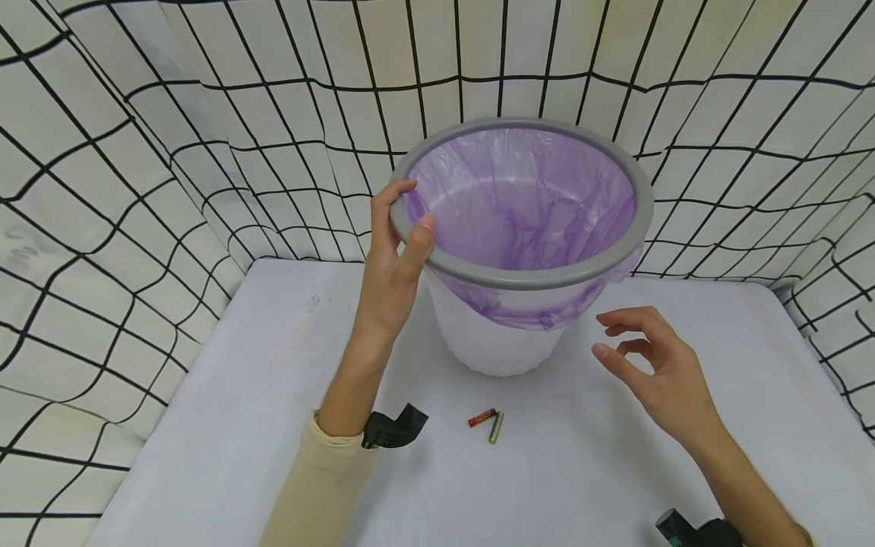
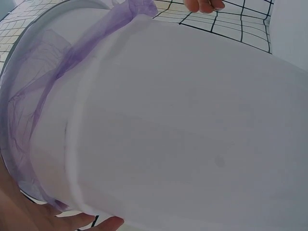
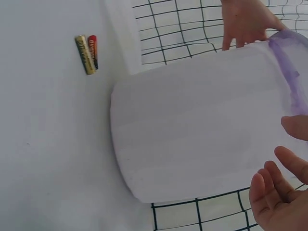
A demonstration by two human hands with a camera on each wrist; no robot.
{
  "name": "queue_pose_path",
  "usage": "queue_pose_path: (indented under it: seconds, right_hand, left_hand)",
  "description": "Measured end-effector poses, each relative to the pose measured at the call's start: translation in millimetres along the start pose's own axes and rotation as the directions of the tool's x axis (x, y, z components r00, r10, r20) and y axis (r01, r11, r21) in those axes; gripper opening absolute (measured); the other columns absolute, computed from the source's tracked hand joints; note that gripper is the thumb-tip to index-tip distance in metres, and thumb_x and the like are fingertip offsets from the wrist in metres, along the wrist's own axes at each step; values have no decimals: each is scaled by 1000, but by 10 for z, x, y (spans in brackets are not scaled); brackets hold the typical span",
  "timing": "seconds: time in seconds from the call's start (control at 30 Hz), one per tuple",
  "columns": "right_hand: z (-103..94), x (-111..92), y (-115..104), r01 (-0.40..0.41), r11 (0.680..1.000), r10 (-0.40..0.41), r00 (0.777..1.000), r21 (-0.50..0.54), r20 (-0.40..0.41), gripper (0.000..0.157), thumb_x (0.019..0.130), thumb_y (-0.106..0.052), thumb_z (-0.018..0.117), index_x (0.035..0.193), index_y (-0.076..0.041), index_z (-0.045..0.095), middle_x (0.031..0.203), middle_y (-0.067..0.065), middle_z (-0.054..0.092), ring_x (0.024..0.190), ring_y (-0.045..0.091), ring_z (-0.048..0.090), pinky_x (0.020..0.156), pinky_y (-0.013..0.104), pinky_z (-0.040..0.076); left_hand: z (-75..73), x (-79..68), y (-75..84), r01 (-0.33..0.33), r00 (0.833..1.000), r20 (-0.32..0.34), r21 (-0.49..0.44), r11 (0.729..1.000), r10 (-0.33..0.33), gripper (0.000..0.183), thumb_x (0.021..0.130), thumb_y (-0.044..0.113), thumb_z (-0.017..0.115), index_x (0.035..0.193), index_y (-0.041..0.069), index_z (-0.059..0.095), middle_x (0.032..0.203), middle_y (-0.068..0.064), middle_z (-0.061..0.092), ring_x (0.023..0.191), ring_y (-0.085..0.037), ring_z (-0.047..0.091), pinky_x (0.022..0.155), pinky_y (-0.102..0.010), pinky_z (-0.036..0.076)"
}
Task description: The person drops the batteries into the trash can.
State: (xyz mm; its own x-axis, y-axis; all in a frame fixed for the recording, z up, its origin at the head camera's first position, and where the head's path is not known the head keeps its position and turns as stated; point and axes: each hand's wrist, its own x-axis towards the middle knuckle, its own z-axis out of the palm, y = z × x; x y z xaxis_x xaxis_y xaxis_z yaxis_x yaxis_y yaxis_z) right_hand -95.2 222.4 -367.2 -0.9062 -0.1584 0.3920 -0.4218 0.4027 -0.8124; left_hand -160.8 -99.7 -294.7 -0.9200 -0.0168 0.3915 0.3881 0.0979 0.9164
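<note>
A white trash bin (image 1: 495,346) with a grey rim ring (image 1: 526,278) stands on the white table, lined with a purple plastic bag (image 1: 519,197). The bag's edge hangs down outside, below the ring. My left hand (image 1: 393,266) grips the ring at its left side, thumb over the top and fingers around the outside. To the right of the bin my right hand (image 1: 656,372) hovers with loosely bent fingers, nothing between them. In front of the bin lie two batteries, a red one (image 1: 481,417) and a gold-green one (image 1: 496,428), their ends close together.
White walls with a black grid pattern (image 1: 301,152) rise behind and at both sides of the white table (image 1: 225,425). The bin stands close to the back wall. Dark wrist devices (image 1: 395,427) are strapped to both forearms.
</note>
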Motion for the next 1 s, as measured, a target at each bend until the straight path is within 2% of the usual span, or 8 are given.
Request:
queue_pose_path:
  seconds: [0.23,0.4,0.63,1.0]
  right_hand:
    - [114,-79,97,-13,999,17,996,-45,87,40,91,0,75,126,-17,65,123,-5,63,113,9,58,88,12,50]
    - [204,-118,128,-4,999,9,993,-50,116,39,91,-2,76,125,-20,66,119,-7,64,111,8,59,86,13,51]
    - [317,-151,145,-4,999,10,986,-38,165,35,93,-7,76,125,-21,67,117,-6,65,109,8,59,84,17,53]
    - [436,-183,222,-51,998,59,971,-41,230,30,96,-17,76,122,-26,66,120,-8,65,110,12,60,84,23,55]
  left_hand:
    - [2,-3,0,-6,1000,-3,-7,1000,6,64,95,56,56,151,32,38,158,-1,44,134,-19,52,108,-53,46]
    - [6,-9,10,-12,1000,-1,-12,1000,12,64,95,53,56,152,30,37,158,-1,43,134,-19,52,109,-53,45]
    - [1,-15,13,-10,1000,-2,-8,1000,10,60,95,54,56,150,35,38,158,1,43,134,-19,51,109,-53,45]
    - [1,-6,10,-9,1000,2,-11,1000,9,62,95,54,56,151,33,37,158,0,43,133,-19,52,108,-53,46]
